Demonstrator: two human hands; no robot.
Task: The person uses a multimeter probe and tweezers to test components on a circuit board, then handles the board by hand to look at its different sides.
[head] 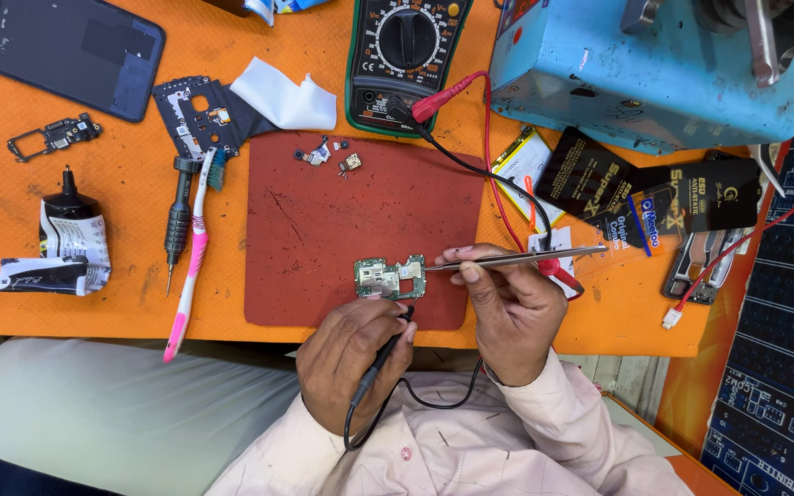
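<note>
Green circuit board (390,277): lies flat at the near edge of the red mat (323,230), on the orange worktop (121,184).
Left hand (351,358): fingers closed around a black probe (380,354), tip at the board's near edge.
Right hand (512,308): pinches metal tweezers (516,259), points at the board's right edge.
Multimeter (406,55): far edge of the worktop.

A pink toothbrush (190,260) lies beside a black screwdriver (177,219) on the orange mat (121,156). A squeezed glue tube (62,243) sits to their left, a dark phone panel (62,46) at the top corner, a folded white cloth (287,96) near centre, and a blue machine (654,69) at upper right.
</note>
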